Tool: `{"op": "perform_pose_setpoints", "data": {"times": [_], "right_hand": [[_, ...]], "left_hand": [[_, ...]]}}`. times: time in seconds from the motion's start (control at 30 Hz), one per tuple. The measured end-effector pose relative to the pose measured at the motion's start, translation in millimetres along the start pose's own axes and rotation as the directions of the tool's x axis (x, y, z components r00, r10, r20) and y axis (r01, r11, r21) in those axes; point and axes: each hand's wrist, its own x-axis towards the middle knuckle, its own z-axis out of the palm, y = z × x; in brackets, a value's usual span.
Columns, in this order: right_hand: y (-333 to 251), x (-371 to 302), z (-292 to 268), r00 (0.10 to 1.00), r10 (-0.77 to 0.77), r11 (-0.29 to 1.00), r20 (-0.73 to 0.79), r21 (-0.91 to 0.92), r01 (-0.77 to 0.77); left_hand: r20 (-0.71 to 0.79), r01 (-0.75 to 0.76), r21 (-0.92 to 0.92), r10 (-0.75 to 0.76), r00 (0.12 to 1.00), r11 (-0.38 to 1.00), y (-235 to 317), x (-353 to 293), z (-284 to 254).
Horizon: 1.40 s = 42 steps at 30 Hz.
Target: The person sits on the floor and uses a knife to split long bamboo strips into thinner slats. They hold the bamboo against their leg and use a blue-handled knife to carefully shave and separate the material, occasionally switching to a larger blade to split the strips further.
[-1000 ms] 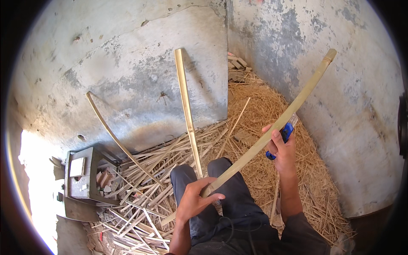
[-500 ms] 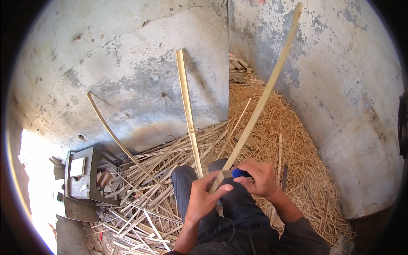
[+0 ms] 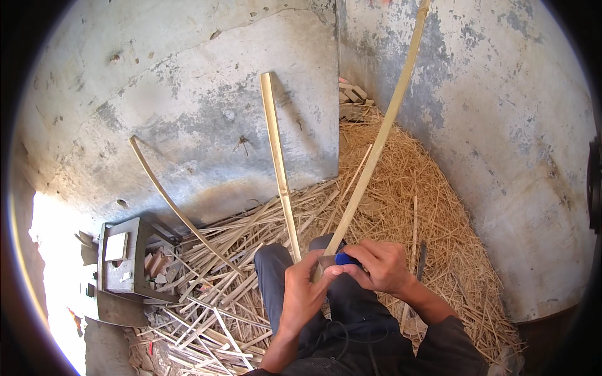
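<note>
A long bamboo strip rises from between my knees toward the upper right, its top running past the picture's edge. My left hand is closed around its near end, above my left thigh. In my right hand is a knife with a blue handle. The knife's short blade lies across the strip, close to my left thumb and fingers. My right thumb reaches toward the left one. Part of the blade and the strip's lower end are hidden by my hands.
A split bamboo length and a thinner bent strip lean on the wall. Loose strips and curly shavings cover the floor. A dark wooden stool lies at left; bricks are piled in the corner.
The bamboo strip's upper end has swung left and up out of the picture. My right hand has shifted slightly left, carrying the knife closer to my left hand.
</note>
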Motion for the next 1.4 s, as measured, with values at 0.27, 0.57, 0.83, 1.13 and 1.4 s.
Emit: {"op": "perform_pose_setpoints", "data": {"times": [0.27,0.57,0.83,1.13,1.4], "right_hand": [[8,-1,6,0.998,0.046,0.999,-0.041,0.022,-0.045],[22,7,2,0.992,0.100,0.995,-0.075,-0.008,-0.101],[40,10,2,0.980,0.169,0.985,-0.106,-0.026,-0.172],[43,14,5,0.987,0.112,0.993,-0.116,-0.031,-0.116],[76,23,6,0.976,0.157,0.987,-0.149,-0.007,-0.160]], "left_hand": [[-0.071,0.028,0.122,-0.019,0.997,0.992,5,-3,4],[-0.130,0.068,0.178,-0.045,0.991,0.982,-3,-9,5],[-0.113,0.120,0.224,-0.096,0.989,0.967,-8,-22,-3],[-0.125,0.129,0.220,-0.103,0.987,0.967,-13,-32,-8],[-0.129,0.204,0.254,-0.176,0.976,0.945,-16,-50,-17]]}}
